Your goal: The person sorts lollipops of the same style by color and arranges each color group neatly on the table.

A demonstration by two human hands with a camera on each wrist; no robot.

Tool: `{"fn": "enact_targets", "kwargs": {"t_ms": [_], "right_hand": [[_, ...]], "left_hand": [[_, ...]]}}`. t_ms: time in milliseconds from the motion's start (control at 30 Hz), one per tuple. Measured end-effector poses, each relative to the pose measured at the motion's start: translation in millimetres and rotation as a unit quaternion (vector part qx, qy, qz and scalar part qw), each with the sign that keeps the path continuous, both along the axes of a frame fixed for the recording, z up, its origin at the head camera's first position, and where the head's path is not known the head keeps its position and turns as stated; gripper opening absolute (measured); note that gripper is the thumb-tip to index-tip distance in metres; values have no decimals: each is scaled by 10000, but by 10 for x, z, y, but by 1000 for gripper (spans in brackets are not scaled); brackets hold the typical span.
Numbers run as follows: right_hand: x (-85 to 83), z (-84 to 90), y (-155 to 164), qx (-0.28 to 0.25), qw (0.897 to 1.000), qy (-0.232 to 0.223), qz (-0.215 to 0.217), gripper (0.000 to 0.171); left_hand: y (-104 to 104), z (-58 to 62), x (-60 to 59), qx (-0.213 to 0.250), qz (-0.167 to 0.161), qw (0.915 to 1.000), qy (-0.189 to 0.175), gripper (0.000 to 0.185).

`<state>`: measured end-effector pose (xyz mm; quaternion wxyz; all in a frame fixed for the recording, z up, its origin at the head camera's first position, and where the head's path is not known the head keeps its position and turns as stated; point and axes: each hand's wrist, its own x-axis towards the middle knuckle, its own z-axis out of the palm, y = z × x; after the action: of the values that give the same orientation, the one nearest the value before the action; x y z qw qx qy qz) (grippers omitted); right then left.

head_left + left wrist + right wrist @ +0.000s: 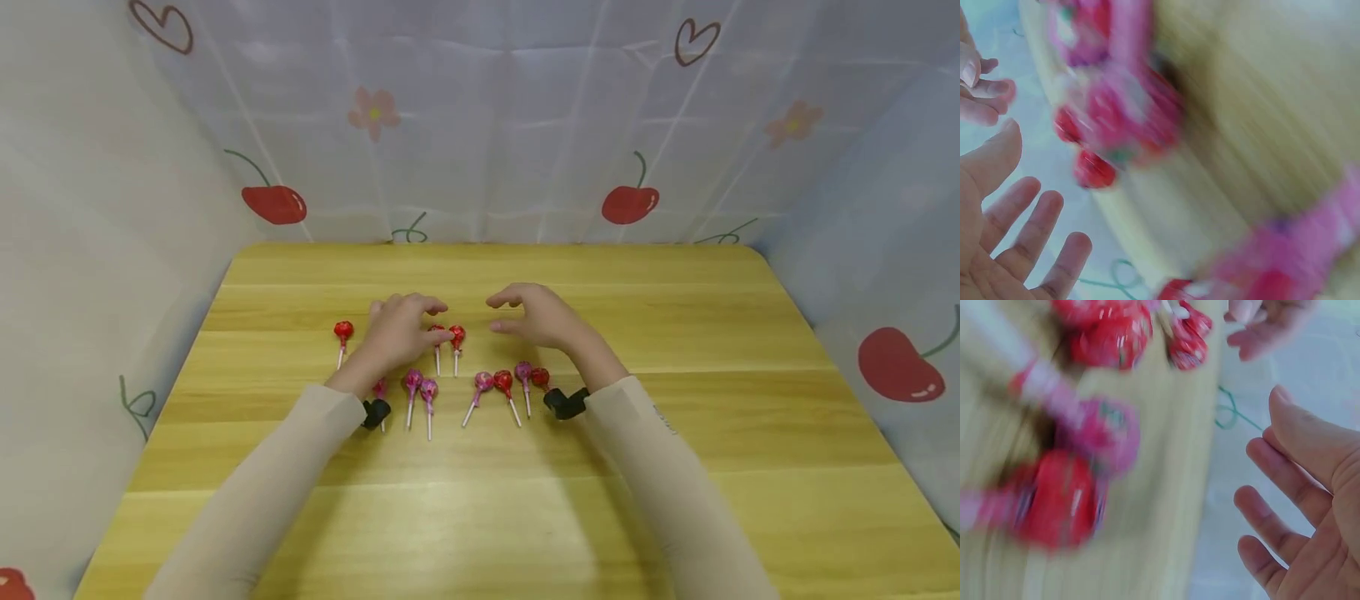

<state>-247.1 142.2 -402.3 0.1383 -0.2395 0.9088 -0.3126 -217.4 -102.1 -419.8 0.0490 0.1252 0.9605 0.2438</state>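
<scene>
Several red and pink lollipops with white sticks lie in two loose rows on the wooden table (675, 417). My left hand (433, 321) hovers over the back row, its fingertips just beside two red lollipops (457, 336); a lone red lollipop (343, 331) lies to its left. In the left wrist view the left hand (1016, 237) is spread and holds nothing. My right hand (498, 315) hangs relaxed to the right, above the front row of pink lollipops (483, 381) and red ones (503, 380). The right wrist view shows its palm (1297, 506) bare, over blurred lollipops (1054, 500).
A cloth backdrop (480, 125) printed with cherries, hearts and flowers walls the table on three sides. Black wrist cameras (566, 403) sit at both cuffs. Bare wood lies in front of the lollipops and along the right side.
</scene>
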Motion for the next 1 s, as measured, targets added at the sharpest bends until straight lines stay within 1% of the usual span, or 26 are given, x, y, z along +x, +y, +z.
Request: {"fn": "enact_targets", "kwargs": {"t_ms": [133, 233, 333, 433, 500, 567, 633, 767, 867, 1000], "right_hand": [[120, 46, 294, -150, 9998, 98, -91, 41], [230, 34, 447, -110, 9998, 102, -90, 41], [328, -30, 536, 15, 9999, 137, -55, 41], [401, -128, 585, 67, 9999, 143, -24, 41], [434, -196, 602, 42, 9999, 105, -15, 39], [456, -258, 612, -13, 10000, 76, -14, 38], [474, -307, 619, -49, 10000, 84, -11, 36], [508, -362, 641, -50, 10000, 9, -62, 31], [538, -379, 664, -38, 10000, -64, -15, 26], [582, -393, 695, -4, 10000, 22, 89, 23]], "left_hand": [[218, 131, 99, 68, -354, 9993, 135, 45], [407, 179, 187, 13, -698, 9974, 202, 43], [576, 167, 269, -212, -1086, 9936, 208, 42], [703, 110, 327, -486, -1329, 9897, 215, 41], [755, 70, 350, -643, -1353, 9885, 207, 40], [783, 35, 360, -742, -1305, 9885, 181, 39], [790, 7, 363, -767, -1259, 9890, 128, 38], [792, -48, 374, -691, -1200, 9904, 32, 32], [809, -81, 383, -595, -1167, 9914, -3, 26], [839, -111, 391, -507, -1169, 9918, -79, 22]]}}
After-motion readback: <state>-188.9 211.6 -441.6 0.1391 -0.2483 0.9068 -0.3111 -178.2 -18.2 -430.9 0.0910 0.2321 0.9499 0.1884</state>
